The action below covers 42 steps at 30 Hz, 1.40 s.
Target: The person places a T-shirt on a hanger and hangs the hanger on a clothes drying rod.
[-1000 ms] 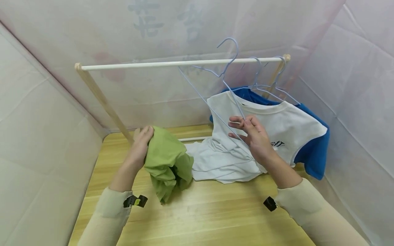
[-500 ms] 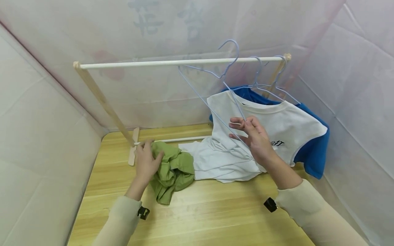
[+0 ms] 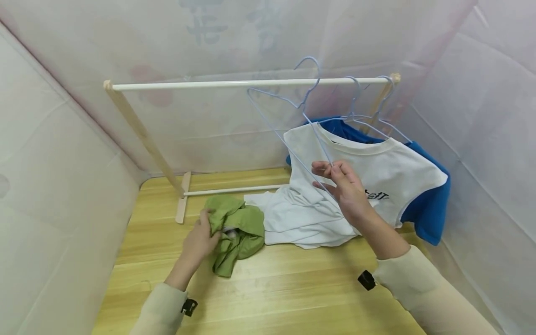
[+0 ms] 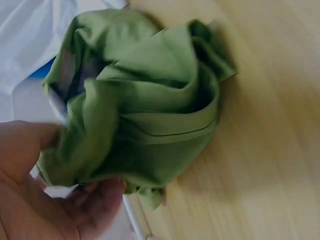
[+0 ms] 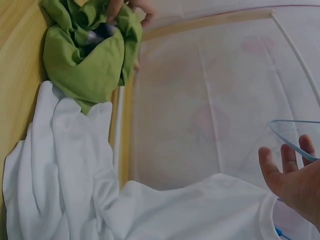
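Note:
In the head view my left hand point(image 3: 200, 239) pinches the near edge of a crumpled green garment point(image 3: 247, 223) lying on the table. From the left wrist, thumb and fingers show on either side of a fold of the green garment point(image 4: 155, 110), and a greyish patch is visible inside its opening. My right hand point(image 3: 347, 188) holds a light-blue wire hanger point(image 3: 300, 106) by one arm, between thumb and fingers. No clothing is on this hanger, and its hook stands up close to the rack's rod. The right wrist view shows part of the hanger point(image 5: 287, 142) at the fingertips.
A white rod point(image 3: 201, 85) on wooden posts crosses the back. At its right end hang a white sleeveless shirt point(image 3: 351, 163) and, behind it, a blue shirt point(image 3: 429, 209). The white shirt's lower part spreads over the wooden table point(image 3: 284, 288) beside the green garment. Pale sheets surround the table.
The left hand has lowered the green garment to the table, released it, and now grips its near edge, opening showing more. The right hand and hanger have barely moved.

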Each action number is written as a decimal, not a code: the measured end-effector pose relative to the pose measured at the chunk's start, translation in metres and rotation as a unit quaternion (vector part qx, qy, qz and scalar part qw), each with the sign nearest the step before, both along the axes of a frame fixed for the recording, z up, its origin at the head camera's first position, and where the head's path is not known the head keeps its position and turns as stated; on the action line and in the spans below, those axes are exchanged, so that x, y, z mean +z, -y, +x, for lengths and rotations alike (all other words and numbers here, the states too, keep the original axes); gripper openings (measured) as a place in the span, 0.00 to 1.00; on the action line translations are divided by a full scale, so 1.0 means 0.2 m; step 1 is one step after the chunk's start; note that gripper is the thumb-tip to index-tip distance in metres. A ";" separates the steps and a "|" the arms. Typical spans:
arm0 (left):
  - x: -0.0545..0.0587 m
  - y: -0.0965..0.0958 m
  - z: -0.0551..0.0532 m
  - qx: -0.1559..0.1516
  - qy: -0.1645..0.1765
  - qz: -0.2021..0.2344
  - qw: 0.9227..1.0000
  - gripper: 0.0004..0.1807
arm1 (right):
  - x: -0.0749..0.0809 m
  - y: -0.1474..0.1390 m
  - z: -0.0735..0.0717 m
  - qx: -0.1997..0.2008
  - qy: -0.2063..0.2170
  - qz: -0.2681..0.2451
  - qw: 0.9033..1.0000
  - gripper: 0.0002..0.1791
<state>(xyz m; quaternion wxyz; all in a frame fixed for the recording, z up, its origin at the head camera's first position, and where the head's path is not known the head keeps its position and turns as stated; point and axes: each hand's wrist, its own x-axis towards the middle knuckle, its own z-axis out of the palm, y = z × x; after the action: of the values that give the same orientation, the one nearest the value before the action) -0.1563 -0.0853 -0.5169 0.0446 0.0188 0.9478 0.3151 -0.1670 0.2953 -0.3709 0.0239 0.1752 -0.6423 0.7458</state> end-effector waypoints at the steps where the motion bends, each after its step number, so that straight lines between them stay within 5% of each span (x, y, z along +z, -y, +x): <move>1: 0.01 0.02 -0.01 -0.001 -0.001 0.022 1.000 0.37 | 0.00 0.00 0.00 -0.001 0.000 0.001 1.000 0.14; 3: 0.05 0.06 -0.03 0.001 -0.002 0.088 0.996 0.35 | 0.00 0.00 0.00 -0.002 0.000 0.002 1.000 0.14; 5: 0.09 0.10 -0.06 0.000 0.002 0.174 0.985 0.32 | 0.00 0.00 0.00 -0.003 0.001 0.003 1.000 0.14; 8: 0.17 0.15 -0.09 -0.015 0.011 0.310 0.951 0.29 | 0.00 -0.01 0.00 -0.003 0.001 0.006 1.000 0.15; 11: 0.27 0.16 -0.11 -0.049 0.019 0.384 0.922 0.27 | 0.00 -0.01 0.00 -0.001 -0.001 0.006 1.000 0.15; 16: 0.41 0.11 -0.13 -0.107 0.023 0.418 0.902 0.25 | 0.00 0.00 0.00 0.001 -0.004 0.000 1.000 0.15; 19: 0.50 0.03 -0.13 -0.135 0.026 0.420 0.897 0.25 | 0.00 0.00 0.00 0.000 0.001 0.000 1.000 0.16; 23: 0.53 -0.12 -0.14 -0.207 0.030 0.401 0.892 0.28 | 0.01 0.00 0.00 -0.001 0.006 -0.001 1.000 0.17; 25: 0.49 -0.18 -0.16 -0.244 0.030 0.372 0.895 0.30 | 0.01 0.00 0.00 0.001 0.005 0.000 1.000 0.17; 31: 0.27 -0.26 -0.15 -0.255 0.031 0.196 0.946 0.39 | 0.00 0.00 0.00 0.010 0.002 0.004 1.000 0.16; 36: 0.11 -0.24 -0.06 -0.231 0.034 0.144 0.962 0.40 | -0.01 -0.01 0.00 0.009 0.004 0.002 1.000 0.16; 42: 0.04 -0.22 0.04 -0.187 -0.013 0.039 0.982 0.16 | -0.01 0.00 0.00 0.003 0.006 -0.007 1.000 0.20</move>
<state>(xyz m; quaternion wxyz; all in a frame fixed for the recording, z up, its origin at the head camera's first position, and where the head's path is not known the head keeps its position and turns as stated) -0.1483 -0.0412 -0.5088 0.0896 0.2013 0.9152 0.3374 -0.1671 0.2953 -0.3739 0.0184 0.1726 -0.6369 0.7512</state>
